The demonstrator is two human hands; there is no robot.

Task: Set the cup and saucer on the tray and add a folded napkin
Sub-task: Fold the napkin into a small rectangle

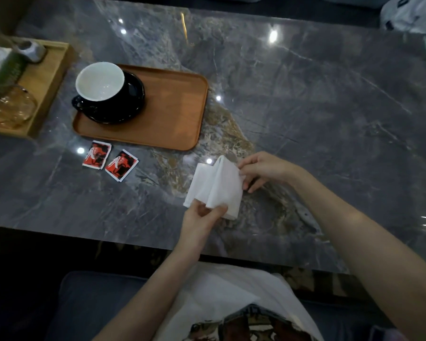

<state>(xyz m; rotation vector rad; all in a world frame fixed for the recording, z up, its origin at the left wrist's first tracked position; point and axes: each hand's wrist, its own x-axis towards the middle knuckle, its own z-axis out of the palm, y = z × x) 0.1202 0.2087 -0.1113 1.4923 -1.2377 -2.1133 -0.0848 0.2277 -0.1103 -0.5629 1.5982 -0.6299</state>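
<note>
Cup [100, 81] and saucer [119, 102] already parked on the tray [172, 112], upper left of the frame. Two red sachets [108, 159] lying just below the tray's near edge, not part of the job. Napkin [215, 187] at centre, half folded and loose, pinched at its bottom edge by the left hand [203, 214] and at its right edge by the right hand [262, 169]. Probably fine, but could spring open on the way over if either pinch slackens. Might also clip the cup when landing on the tray.
</note>
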